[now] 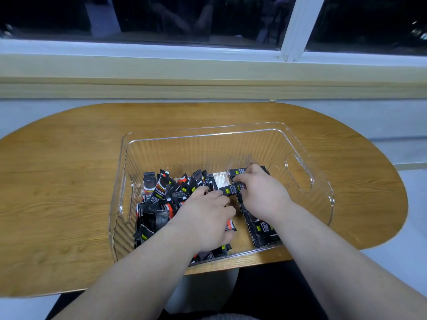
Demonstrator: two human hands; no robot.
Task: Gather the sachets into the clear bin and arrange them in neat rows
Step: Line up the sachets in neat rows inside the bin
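One clear bin [208, 135] sits on the surface [69, 181]. Right grip [261, 192] pinches one sachet [231, 189], likely to extend the flat row [263, 229] at bin right. Left grip [205, 218] digs in the loose pile [159, 204]; whether it's clamped, cannot tell. Pile: dozens, uncountable.

Both bare forearms reach forward and converge. The left hand [205, 218] lies palm down with its fingers bent, tips at 1 end of a sachet [232, 189]; its grip is hidden. The right hand [263, 192] pinches the other end, fingers curled.
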